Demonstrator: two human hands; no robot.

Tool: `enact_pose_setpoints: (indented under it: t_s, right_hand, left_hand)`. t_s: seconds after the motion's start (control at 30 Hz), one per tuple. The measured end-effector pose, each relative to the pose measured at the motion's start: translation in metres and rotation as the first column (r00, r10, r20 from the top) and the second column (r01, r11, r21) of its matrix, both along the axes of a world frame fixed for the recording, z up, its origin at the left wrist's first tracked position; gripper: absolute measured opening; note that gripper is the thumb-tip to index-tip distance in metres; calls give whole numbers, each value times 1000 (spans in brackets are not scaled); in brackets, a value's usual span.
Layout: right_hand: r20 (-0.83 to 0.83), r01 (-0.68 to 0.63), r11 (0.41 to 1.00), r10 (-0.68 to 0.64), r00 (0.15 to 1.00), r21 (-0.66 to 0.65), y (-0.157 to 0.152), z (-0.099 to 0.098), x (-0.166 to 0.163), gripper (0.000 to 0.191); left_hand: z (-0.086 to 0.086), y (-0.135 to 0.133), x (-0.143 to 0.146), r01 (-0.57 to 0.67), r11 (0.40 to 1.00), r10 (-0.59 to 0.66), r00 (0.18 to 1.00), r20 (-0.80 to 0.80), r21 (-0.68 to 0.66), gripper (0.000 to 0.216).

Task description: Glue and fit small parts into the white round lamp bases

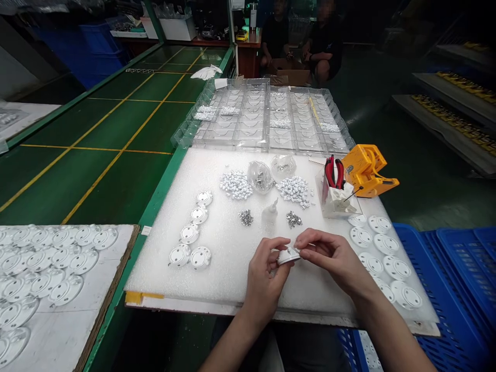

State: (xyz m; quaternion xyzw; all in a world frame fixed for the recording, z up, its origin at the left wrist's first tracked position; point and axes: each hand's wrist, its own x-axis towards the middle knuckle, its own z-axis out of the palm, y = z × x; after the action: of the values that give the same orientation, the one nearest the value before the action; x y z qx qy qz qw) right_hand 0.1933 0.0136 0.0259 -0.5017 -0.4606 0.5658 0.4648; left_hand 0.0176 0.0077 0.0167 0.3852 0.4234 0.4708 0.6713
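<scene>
Both my hands meet over the white foam sheet near its front edge. My left hand and my right hand together pinch one small round white plastic disc between their fingertips, tilted on edge. Several finished-looking white discs lie in a curved row to the left. More white discs lie to the right. Ahead of my hands sit two small piles of metal screws and two heaps of little white parts.
A small clear bottle and clear bags stand mid-sheet. Red pliers sit in a clear box beside an orange tool. Clear compartment trays lie behind. Blue crates are right. Two people sit far back.
</scene>
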Motion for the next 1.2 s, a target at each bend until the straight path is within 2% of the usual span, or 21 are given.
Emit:
enact_pose_setpoints:
  t_s: [0.17,0.33,0.43,0.67,1.0,1.2]
  right_hand:
    - [48,-79,997,79,996,6,0,4,2,15]
    - [118,-84,996,82,990,14,-1,12,1,18]
    - [124,-76,997,74,990,11,-2,13,-2,20]
    - [-42,-29,995,25,999,-98,-4,7,-5,29]
    - [-33,-135,985,132,991,-104,1,10,7,21]
    - [-16,-139,985,138,990,-98,1,13,5,20]
  left_hand:
    - [1,-1,-1,18,1000,-18,1000,5,6,16]
    - [9,0,1,-12,999,13,1000,15,-42,18]
    - [9,0,1,-10,1000,10,1000,1,-21,18]
    - [5,-1,0,19,999,-17,998,-57,35,14]
    - [7,-1,0,-2,1000,2,1000,4,-29,19]
    - [-3,-1,-2,53,994,-45,995,-84,91,16]
